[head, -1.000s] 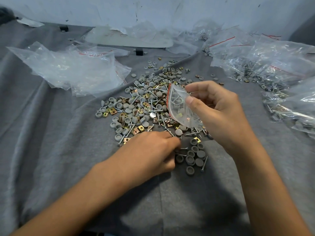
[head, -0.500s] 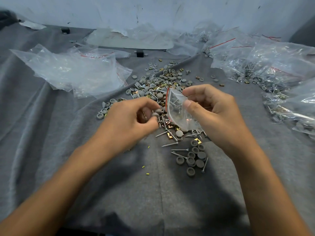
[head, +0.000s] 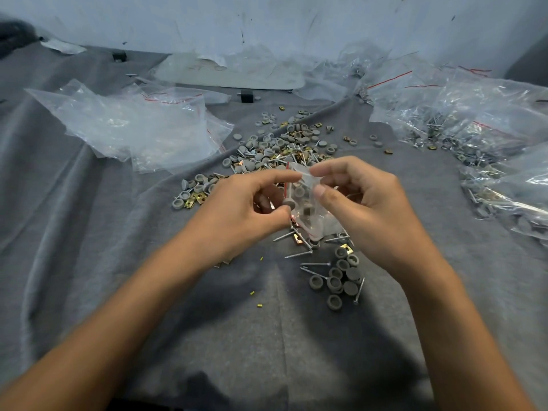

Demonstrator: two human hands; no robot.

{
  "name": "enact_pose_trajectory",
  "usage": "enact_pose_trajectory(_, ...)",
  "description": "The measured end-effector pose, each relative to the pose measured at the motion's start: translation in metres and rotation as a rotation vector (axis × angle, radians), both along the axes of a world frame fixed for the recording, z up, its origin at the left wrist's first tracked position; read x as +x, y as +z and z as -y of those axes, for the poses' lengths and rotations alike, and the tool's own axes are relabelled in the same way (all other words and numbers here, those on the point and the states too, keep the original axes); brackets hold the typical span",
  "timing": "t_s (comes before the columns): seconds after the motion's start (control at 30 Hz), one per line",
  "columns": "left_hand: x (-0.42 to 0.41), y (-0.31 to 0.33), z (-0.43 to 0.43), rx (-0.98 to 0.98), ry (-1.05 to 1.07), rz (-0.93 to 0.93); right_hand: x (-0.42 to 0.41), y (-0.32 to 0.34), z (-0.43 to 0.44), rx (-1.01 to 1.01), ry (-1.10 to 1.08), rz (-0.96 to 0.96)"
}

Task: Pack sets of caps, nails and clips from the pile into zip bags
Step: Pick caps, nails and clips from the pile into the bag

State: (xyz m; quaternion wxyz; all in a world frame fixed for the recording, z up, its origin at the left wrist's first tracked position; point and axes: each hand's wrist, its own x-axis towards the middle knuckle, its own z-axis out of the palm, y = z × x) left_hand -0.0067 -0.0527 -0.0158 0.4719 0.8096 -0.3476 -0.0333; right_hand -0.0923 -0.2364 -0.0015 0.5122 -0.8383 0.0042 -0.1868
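A creased grey cloth [head: 118, 277] is covering the whole work surface and is running back to a scuffed pale wall [head: 267, 19]. Along the cloth's far edge a flat whitish sheet [head: 231, 72] is lying under loose plastic, with a small black block [head: 245, 95] sitting just in front of it. Toward the left edge a heap of empty clear bags [head: 133, 126] is spreading out. Along the right edge filled bags [head: 474, 123] are piling up and running out of view.

The pile [head: 275, 149] of grey caps, nails and brass clips is lying at the middle of the cloth, with both hands hovering over its near side. The right hand [head: 364, 212] is pinching the small zip bag [head: 311, 209] between thumb and forefinger, holding it above the pile. The left hand [head: 237, 215] is curling at the bag's red-striped mouth, holding a grey cap [head: 289, 202] at its thumb tip.

Near the right wrist a small cluster [head: 341, 277] of caps and nails is lying apart from the pile. Tiny yellow bits [head: 252, 292] are dotting the cloth beside the left forearm.

The hands are hiding part of the pile. What is already lying inside the bag is showing only dimly through the plastic.
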Motion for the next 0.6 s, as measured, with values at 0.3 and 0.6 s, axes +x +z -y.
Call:
enact_pose_trajectory(0.3, -0.0037, -0.0005, 0.0005, -0.079, -0.004, -0.005, -0.0002, 0.0002, -0.0018, 0.002, -0.006, -0.001)
enact_pose_trajectory(0.6, -0.0068, 0.0011, 0.0060, -0.317, 0.054, -0.117, 0.0001, 0.0004, 0.0030, 0.021, -0.045, 0.029)
